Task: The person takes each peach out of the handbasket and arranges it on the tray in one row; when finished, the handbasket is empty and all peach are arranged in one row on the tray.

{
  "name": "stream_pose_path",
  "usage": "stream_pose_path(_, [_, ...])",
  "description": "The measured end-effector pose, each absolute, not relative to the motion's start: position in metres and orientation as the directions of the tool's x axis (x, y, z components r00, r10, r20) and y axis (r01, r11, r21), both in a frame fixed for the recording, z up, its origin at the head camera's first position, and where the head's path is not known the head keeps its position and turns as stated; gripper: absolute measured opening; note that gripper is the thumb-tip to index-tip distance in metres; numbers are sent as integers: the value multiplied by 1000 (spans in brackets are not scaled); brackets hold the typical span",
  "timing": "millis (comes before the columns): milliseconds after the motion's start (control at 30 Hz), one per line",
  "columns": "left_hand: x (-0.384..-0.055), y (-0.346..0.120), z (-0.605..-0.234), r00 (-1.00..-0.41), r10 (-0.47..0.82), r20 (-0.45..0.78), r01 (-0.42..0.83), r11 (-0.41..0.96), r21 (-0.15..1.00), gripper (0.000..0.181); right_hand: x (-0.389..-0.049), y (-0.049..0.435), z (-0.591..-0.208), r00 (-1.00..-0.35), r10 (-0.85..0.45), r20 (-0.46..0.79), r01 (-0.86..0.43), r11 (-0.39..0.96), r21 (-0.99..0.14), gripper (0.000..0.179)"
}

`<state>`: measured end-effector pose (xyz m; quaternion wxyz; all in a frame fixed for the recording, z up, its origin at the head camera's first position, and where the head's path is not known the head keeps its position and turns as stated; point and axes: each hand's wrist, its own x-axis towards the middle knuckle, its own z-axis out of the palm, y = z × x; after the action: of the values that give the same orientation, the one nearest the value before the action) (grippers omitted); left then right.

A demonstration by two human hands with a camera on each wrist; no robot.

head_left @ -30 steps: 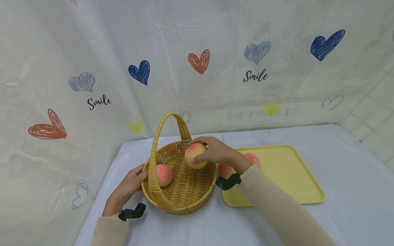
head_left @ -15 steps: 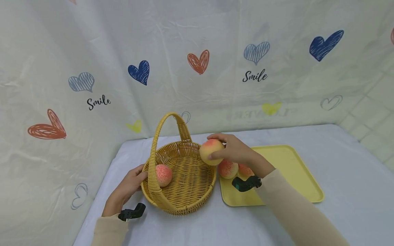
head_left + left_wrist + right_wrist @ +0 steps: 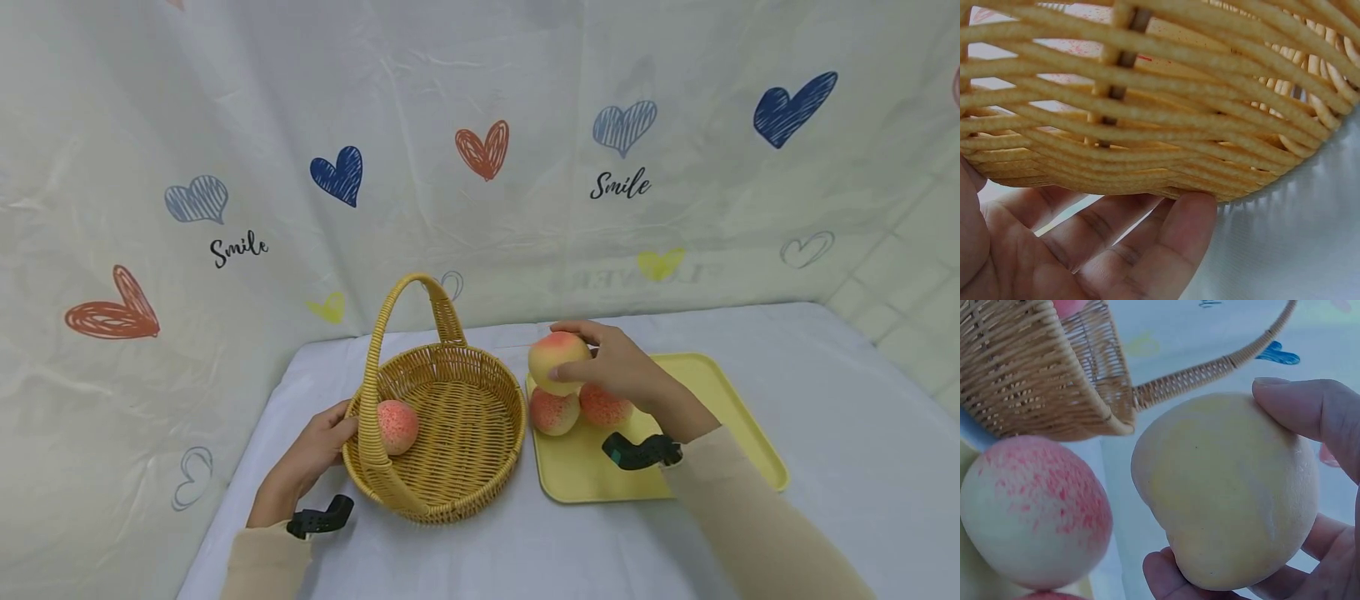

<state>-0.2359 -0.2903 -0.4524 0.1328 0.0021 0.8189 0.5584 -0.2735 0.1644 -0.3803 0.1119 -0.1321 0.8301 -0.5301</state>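
Note:
My right hand (image 3: pixel 626 371) holds a yellow peach (image 3: pixel 555 360) with a red blush, thumb on one side and fingers on the other. That peach is up over the left back part of the yellow tray (image 3: pixel 600 479). Under it, two speckled pink-red peaches, a left one (image 3: pixel 553 412) and a right one (image 3: pixel 603 406), lie side by side on the tray. My left hand (image 3: pixel 318 446) grips the left side of the wicker basket (image 3: pixel 442 510); in the left wrist view its fingers (image 3: pixel 1188 228) reach beneath the weave. One speckled peach (image 3: pixel 397 427) sits inside, partly behind the handle.
The basket's tall arched handle (image 3: pixel 372 367) stands upright across its left side. A white cloth covers the table (image 3: pixel 510 550). Behind it hangs a pale curtain (image 3: pixel 420 75) printed with hearts. Each wrist wears a black camera, the left one (image 3: pixel 321 517) near the basket.
My right hand has carried the yellow peach from over the basket rightward to above the tray, uncovering the two peaches there. My left hand and the basket stay in place.

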Motion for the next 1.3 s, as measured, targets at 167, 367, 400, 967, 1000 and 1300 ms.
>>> stream_pose_path(167, [-237,-291,-454,-964,151,-219,-148,378,914,51,-272,179,-381,-954,-300,-26,-101,401,-911,74])
stream_pose_path(367, [-238,-291,-455,-964,130,-232,-168,379,910,49,-270,199,-385,-966,-258,-36,-75,408,-910,74])
stream_pose_path(400, [-238,-292,-455,-964,130,-232,-167,381,909,49,-269,202,-386,-968,-250,-35,-73,409,-910,74])
stream_pose_path(967, [-238,-291,-454,-965,143,-221,-152,381,912,49,-263,244,-396,-989,-147,-28,-41,443,-896,74])
stream_pose_path(1000, [-238,-291,-454,-965,146,-218,-149,381,912,49,-262,246,-396,-990,-141,-25,-40,442,-896,75])
stream_pose_path(1300, [-237,-290,-453,-964,157,-216,-143,378,915,52,-260,257,-403,-994,-110,-27,-23,429,-903,78])
